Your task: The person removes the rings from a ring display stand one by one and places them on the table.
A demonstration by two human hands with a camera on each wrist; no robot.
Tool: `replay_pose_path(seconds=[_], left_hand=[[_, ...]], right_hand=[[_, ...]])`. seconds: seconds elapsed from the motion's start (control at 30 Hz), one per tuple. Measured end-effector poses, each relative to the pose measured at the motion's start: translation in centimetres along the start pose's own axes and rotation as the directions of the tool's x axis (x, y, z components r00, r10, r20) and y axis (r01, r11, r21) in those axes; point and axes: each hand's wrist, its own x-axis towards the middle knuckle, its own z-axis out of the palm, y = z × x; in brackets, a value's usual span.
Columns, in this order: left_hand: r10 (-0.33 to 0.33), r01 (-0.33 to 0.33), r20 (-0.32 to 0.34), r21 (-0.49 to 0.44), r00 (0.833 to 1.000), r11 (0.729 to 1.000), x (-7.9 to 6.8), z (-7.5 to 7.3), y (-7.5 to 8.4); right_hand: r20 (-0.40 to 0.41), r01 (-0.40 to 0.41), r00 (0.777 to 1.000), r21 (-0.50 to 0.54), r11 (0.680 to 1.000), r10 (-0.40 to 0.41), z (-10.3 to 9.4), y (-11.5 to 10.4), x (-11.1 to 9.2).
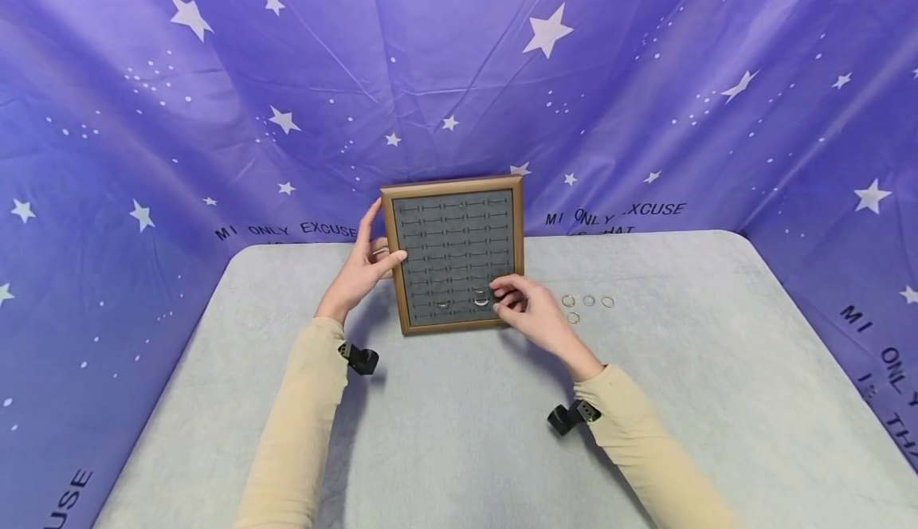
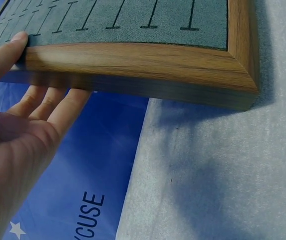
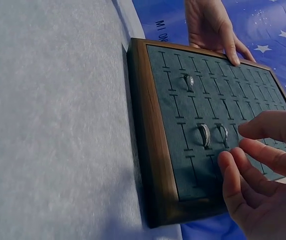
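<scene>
A wood-framed ring display board (image 1: 455, 262), lined in dark grey-green with rows of slits, leans upright and tilted near the table's back edge. My left hand (image 1: 362, 270) grips its left side, thumb on the front of the frame and fingers behind, as the left wrist view (image 2: 30, 125) also shows. One ring (image 3: 189, 82) sits in a lower slit; two more rings (image 3: 205, 136), (image 3: 223, 134) stand side by side nearer my right hand (image 3: 267, 175). That hand's fingers are loosely bent, tips spread close to the nearer ring, with nothing seen between them.
Several loose rings (image 1: 589, 300) lie on the grey-white table (image 1: 459, 433) just right of the board. Behind hangs a purple-blue curtain (image 1: 344, 75) with white stars and lettering. A black wrist camera (image 1: 570, 416) is worn on each beige sleeve.
</scene>
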Motion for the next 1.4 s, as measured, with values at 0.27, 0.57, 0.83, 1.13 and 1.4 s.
replay_pose_path(seconds=[0.27,0.57,0.83,1.13,1.4], left_hand=[[-0.006,0.006,0.001,-0.003,1.000,1.000,0.0,-0.1,0.0],[0.003,-0.003,-0.001,-0.011,1.000,1.000,0.1,0.0,0.0],[0.007,-0.007,0.006,-0.010,1.000,1.000,0.0,0.0,-0.1],[0.001,-0.001,0.004,-0.031,1.000,1.000,0.0,0.0,0.0],[-0.009,0.009,0.003,-0.020,1.000,1.000,-0.1,0.1,0.0]], right_hand=[[-0.009,0.041,0.999,-0.080,0.996,-0.042,0.9,-0.2,0.6],[0.012,0.023,1.000,-0.195,0.981,-0.021,1.5,-0.4,1.1],[-0.036,0.013,0.999,-0.243,0.970,-0.022,1.9,-0.5,1.2],[-0.052,-0.029,0.998,-0.169,0.985,0.021,1.9,-0.3,1.0],[-0.036,-0.006,0.999,-0.126,0.992,0.001,1.7,0.0,0.2]])
